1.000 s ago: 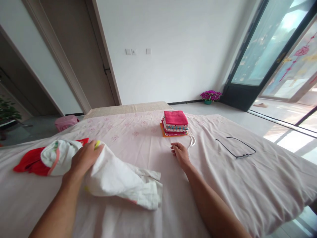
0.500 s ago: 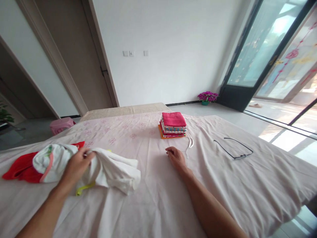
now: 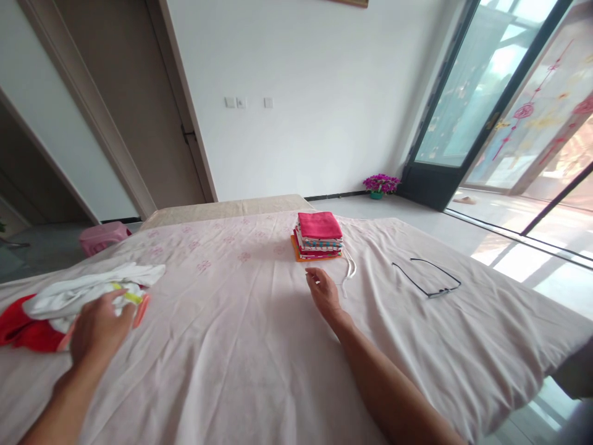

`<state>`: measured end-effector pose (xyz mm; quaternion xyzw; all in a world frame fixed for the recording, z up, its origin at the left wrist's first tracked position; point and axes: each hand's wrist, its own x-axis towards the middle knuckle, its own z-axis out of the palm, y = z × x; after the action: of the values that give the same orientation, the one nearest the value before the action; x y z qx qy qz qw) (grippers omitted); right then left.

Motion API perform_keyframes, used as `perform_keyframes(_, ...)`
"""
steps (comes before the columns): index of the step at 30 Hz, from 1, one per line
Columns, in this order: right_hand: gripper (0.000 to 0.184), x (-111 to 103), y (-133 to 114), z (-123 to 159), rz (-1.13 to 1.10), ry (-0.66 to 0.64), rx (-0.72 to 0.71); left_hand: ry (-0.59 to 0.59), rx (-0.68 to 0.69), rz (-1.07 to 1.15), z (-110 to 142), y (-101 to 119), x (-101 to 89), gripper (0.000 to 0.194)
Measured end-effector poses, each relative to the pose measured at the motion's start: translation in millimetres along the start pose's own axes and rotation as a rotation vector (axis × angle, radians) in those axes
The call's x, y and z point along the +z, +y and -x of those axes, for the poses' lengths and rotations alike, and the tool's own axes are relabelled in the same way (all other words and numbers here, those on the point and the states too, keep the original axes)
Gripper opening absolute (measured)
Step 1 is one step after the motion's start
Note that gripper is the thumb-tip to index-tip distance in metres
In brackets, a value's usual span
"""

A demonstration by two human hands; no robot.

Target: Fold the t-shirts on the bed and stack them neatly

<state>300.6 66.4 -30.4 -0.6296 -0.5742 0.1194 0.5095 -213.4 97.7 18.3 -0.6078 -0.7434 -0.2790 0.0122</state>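
Note:
My left hand (image 3: 99, 324) is over a loose heap of clothes at the left, its thumb and forefinger apart. The heap holds a white garment (image 3: 88, 287) with a yellow-green strip (image 3: 132, 298) and a red garment (image 3: 39, 334). An orange-red edge (image 3: 142, 309) sticks out beside my thumb. The other left fingers are partly hidden and a little blurred. My right hand (image 3: 323, 289) rests on the sheet, fingers loosely bent and apart, holding nothing. Just beyond it stands a neat stack of folded cloths (image 3: 319, 238), bright pink on top, with white cords (image 3: 351, 269) trailing out.
A pale pink sheet (image 3: 259, 346) covers the bed or table. Black-framed glasses (image 3: 433, 290) lie at the right. A pink stool (image 3: 104, 237) stands beyond the left edge. Purple flowers (image 3: 380, 184) sit on the floor by the glass door (image 3: 456, 117).
The white garment has moved left onto the heap, and my left hand has gone left and let go of it. My right hand stays by the stack, its fingers slightly more unfolded.

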Motion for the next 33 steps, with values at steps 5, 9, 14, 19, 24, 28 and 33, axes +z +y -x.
perform_keyframes(5, 0.029, -5.5, -19.6, -45.0, 0.222, 0.023, -0.139, -0.104, 0.223, -0.161, 45.1, 47.8, 69.1, 0.046)
perform_keyframes(9, 0.033, -8.9, -36.0, -88.4, 0.441, 0.127, -0.197, -0.086, 0.216, -0.252, 58.9, 56.0, 85.5, 0.048)
perform_keyframes(14, 0.042, -5.7, -47.9, -132.2, 0.628, 0.082, -0.091, -0.085, 0.228, -0.255, 58.2, 53.1, 82.2, 0.045)
perform_keyframes(19, 0.025, -10.6, -54.9, -156.4, 0.693, -0.038, 0.02, -0.062, 0.221, -0.219, 57.2, 53.1, 84.2, 0.043)
perform_keyframes(24, 0.024, -18.2, -74.3, -151.4, 0.407, 0.048, 0.107, -0.04, 0.226, -0.225, 55.9, 49.5, 88.6, 0.042)
perform_keyframes(28, 0.014, -11.3, -105.8, -130.2, -0.318, 0.006, 0.159, -0.033, 0.239, -0.209, 54.5, 45.8, 91.1, 0.042)
perform_keyframes(33, 0.012, 21.5, -124.1, -85.5, -0.963, -0.191, 0.407, -0.003, 0.252, -0.198, 53.2, 41.4, 94.9, 0.041)
